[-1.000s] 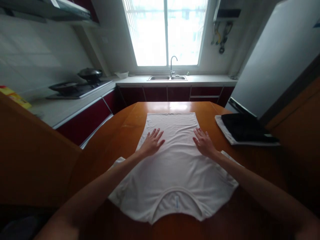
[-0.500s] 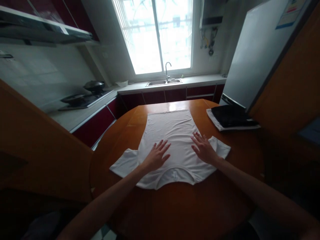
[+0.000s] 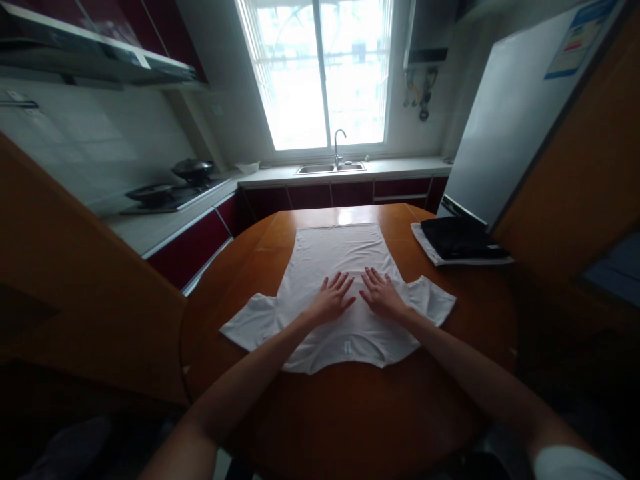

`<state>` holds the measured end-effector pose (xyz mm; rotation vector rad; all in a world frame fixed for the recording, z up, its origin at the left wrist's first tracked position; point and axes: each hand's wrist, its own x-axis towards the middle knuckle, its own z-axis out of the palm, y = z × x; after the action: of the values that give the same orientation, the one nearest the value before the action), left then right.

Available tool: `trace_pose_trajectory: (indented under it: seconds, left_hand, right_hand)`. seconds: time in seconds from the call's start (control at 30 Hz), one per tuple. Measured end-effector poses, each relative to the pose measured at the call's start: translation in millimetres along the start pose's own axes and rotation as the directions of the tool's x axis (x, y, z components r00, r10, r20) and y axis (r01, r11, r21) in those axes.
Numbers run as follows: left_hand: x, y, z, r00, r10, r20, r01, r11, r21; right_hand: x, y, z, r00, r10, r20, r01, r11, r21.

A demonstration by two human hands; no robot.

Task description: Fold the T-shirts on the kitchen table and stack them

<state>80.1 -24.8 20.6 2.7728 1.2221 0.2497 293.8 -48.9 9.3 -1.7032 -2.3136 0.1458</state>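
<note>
Two bare hands lie flat on a white short-sleeved T-shirt (image 3: 345, 280), which we have spread face-down on the round orange-brown wooden table (image 3: 360, 413). Our left hand (image 3: 334, 300) rests palm down just left of the shirt's midline, fingers extended and slightly fanned, gripping nothing. Our right hand (image 3: 381, 295) rests palm down just right of the midline, fingers likewise extended and loose, pinching no fabric. The two hands sit close beside each other, near but not touching, on the upper back of the shirt.

Shirt position: centre of the table, collar toward us with a small label visible inside the neckline, hem toward the far edge. Both sleeves lie spread out sideways on the wood. Light creases run across the body of the cloth.

Surroundings: a folded black garment on a white cloth (image 3: 457, 241) sits at the table's far right edge, well apart from the shirt. Beyond the table we note a steel sink with a curved tap (image 3: 331, 165) under the bright window (image 3: 320, 73), a dark wok on the hob (image 3: 193, 169) at left, and a tall white refrigerator (image 3: 505, 127) at right.
</note>
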Motion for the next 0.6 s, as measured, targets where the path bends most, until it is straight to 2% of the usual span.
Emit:
trace_pose_trajectory:
  seconds: [0.1, 0.17, 0.3, 0.47, 0.6]
  left_hand:
    - [0.9, -4.0, 14.5, 0.997, -0.025, 0.07, 0.024, 1.0, 0.021]
    - [-2.6, -6.8, 20.0, 0.997, -0.012, 0.073, 0.011, 1.0, 0.019]
    - [-6.2, -7.2, 20.0, 0.998, -0.005, 0.061, 0.005, 1.0, -0.008]
    - [-7.6, -4.3, 17.1, 0.999, -0.001, 0.04, 0.002, 0.999, -0.033]
    - [-9.6, -1.2, 21.7, 0.999, -0.001, 0.04, 0.003, 0.998, -0.056]
  right_hand:
    - [0.9, 0.5, 14.8, 0.998, 0.018, 0.065, -0.017, 1.0, -0.017]
    - [-2.2, 2.0, 18.6, 0.997, 0.018, 0.074, -0.017, 1.0, -0.024]
    - [-2.3, 2.0, 14.1, 0.997, 0.036, 0.069, -0.035, 0.999, -0.009]
    - [6.6, 6.3, 13.6, 0.993, 0.09, -0.072, -0.09, 0.996, 0.001]
    - [9.4, 15.5, 22.5, 0.993, 0.115, 0.013, -0.115, 0.993, -0.024]
